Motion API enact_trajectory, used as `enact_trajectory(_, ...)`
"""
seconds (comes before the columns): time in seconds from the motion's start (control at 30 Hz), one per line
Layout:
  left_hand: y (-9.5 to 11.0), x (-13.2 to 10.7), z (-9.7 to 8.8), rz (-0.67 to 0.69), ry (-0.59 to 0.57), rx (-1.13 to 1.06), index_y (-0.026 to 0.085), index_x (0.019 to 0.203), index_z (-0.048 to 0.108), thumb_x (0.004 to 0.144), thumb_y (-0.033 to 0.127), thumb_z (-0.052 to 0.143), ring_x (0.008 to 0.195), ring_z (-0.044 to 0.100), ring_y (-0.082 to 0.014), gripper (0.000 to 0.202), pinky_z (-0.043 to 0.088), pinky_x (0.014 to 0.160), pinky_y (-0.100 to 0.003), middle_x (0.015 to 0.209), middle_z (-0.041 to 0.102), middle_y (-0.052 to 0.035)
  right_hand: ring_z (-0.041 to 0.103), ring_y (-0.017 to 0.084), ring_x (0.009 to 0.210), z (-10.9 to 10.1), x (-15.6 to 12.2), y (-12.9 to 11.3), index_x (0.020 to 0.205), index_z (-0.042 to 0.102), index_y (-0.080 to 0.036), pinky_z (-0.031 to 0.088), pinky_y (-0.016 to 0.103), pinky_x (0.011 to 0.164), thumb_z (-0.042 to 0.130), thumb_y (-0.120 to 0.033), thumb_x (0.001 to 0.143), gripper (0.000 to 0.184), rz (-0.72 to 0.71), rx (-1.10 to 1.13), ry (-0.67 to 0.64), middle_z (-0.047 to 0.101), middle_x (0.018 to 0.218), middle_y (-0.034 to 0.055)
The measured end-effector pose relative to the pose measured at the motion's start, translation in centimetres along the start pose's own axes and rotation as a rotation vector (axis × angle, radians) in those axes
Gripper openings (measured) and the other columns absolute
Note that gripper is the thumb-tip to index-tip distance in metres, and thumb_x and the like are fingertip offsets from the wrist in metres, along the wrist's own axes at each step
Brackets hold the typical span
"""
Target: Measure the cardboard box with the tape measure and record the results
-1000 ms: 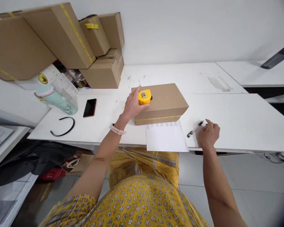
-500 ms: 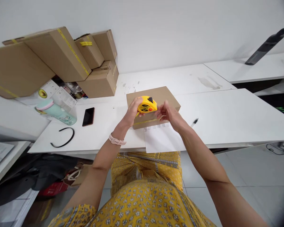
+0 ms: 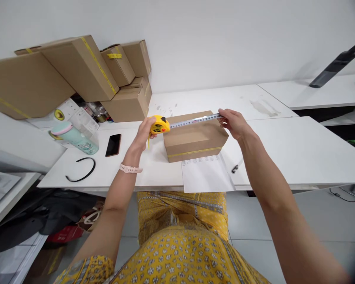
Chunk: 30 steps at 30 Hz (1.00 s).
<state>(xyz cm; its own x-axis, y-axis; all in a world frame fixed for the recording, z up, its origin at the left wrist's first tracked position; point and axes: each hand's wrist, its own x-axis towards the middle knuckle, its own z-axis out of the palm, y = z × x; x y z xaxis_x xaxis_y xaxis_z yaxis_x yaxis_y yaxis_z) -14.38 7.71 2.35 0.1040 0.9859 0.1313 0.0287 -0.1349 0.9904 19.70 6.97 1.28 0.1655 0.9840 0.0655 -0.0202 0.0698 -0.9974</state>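
Note:
My left hand grips a yellow tape measure just left of a brown cardboard box on the white table. Its silver tape blade is drawn out across the box's top, from left to right. My right hand pinches the blade's end at the box's right edge. A sheet of white paper lies in front of the box. A pen lies to the paper's right, partly behind my right forearm.
Stacked cardboard boxes lean at the back left. A mint bottle, a black phone and a black curved band lie on the table's left. A dark object rests on the far right table.
My right hand left the pen, came to the tape measure and pulled the blade out to the right. My left hand moved the case off the box top to its left side.

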Motion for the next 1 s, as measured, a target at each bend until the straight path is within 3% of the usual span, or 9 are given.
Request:
enact_trajectory(0.13,-1.3,1.1,-4.3,-0.055,0.099,0.093,0.018,0.092,0.063,0.079,0.061,0.067,0.053,0.047,-0.0091,0.045,0.03,0.045,-0.021,0.077,0.063,-0.0025,0.05,0.011,0.069,-3.3,3.0,2.5,0.068,0.056,-0.02,0.043,0.026,0.067,0.076,-0.042,0.083,0.033,0.093,-0.138,0.143,0.058,0.073,-0.0004)
enact_trajectory(0.23,-2.0,1.1,-5.6,-0.084,0.131,0.152,0.017,0.093,0.064,0.079,0.059,0.065,0.052,0.048,-0.0097,0.044,0.031,0.044,-0.022,0.077,0.064,-0.0028,0.049,0.011,0.07,-3.8,3.9,4.3,0.068,0.057,-0.019,0.043,0.028,0.072,0.071,-0.038,0.086,0.03,0.149,-0.224,0.191,0.057,0.074,-0.0003)
enact_trajectory(0.37,-2.6,1.2,-5.6,-0.115,0.119,0.188,0.017,0.094,0.064,0.079,0.059,0.064,0.055,0.052,-0.01,0.045,0.038,0.047,-0.021,0.079,0.064,-0.0021,0.052,0.013,0.075,-2.7,3.9,5.0,0.073,0.058,-0.019,0.041,0.029,0.071,0.068,-0.043,0.088,0.03,0.194,-0.309,0.151,0.059,0.079,0.0007)
enact_trajectory(0.6,-3.1,1.8,-4.5,-0.104,0.051,0.142,0.016,0.094,0.064,0.079,0.057,0.066,0.052,0.05,-0.0092,0.043,0.032,0.043,-0.021,0.079,0.064,-0.0027,0.056,0.017,0.084,-0.9,3.4,4.5,0.085,0.055,-0.021,0.042,0.029,0.067,0.076,-0.057,0.079,0.041,0.236,-0.44,0.112,0.065,0.096,0.0042)
enact_trajectory(0.83,-3.3,2.1,-4.8,-0.089,0.024,0.133,0.016,0.095,0.064,0.082,0.055,0.065,0.05,0.049,-0.01,0.041,0.03,0.043,-0.023,0.074,0.063,-0.0029,0.061,0.02,0.088,-0.8,2.6,4.6,0.092,0.062,-0.02,0.045,0.031,0.069,0.07,-0.065,0.082,0.047,0.3,-0.383,0.071,0.069,0.106,0.0093)
enact_trajectory(1.0,-3.5,2.0,-5.5,-0.077,-0.016,0.14,0.016,0.098,0.067,0.084,0.051,0.065,0.055,0.053,-0.0107,0.038,0.033,0.047,-0.023,0.082,0.068,-0.0053,0.061,0.02,0.086,-0.8,2.6,5.0,0.092,0.063,-0.019,0.044,0.031,0.067,0.07,-0.067,0.082,0.049,0.297,-0.39,0.083,0.07,0.105,0.0097)
